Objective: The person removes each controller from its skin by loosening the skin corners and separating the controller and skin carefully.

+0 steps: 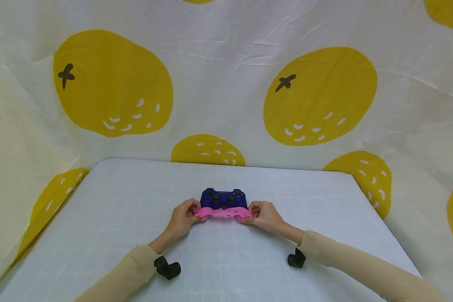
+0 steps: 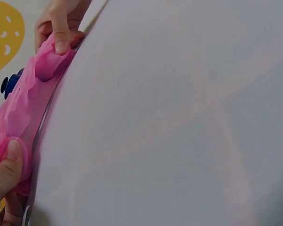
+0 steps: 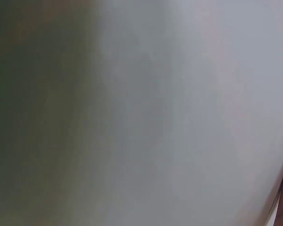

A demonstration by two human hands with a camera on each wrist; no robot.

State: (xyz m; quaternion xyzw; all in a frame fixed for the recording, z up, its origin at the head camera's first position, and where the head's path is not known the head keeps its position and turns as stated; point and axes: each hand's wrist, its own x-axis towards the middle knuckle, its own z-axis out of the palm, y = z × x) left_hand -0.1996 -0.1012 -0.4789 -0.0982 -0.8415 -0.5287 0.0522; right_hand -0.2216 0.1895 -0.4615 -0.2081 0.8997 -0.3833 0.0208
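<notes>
A dark blue game controller lies at mid-table in the head view, its sticks and buttons facing up. Bunched over its near side, around the grips, is a soft pink silicone cover. My left hand pinches the cover's left end between thumb and fingers. At the opposite end my right hand pinches it the same way. The left wrist view shows both thumbs pressed on the wrinkled pink cover, with bits of the blue controller behind it. Mostly blurred tabletop fills the right wrist view.
The table has a pale checked cloth. Behind it hangs a white curtain with large yellow fruit prints. Small black cameras sit at the left wrist and the right wrist, by the beige sleeves.
</notes>
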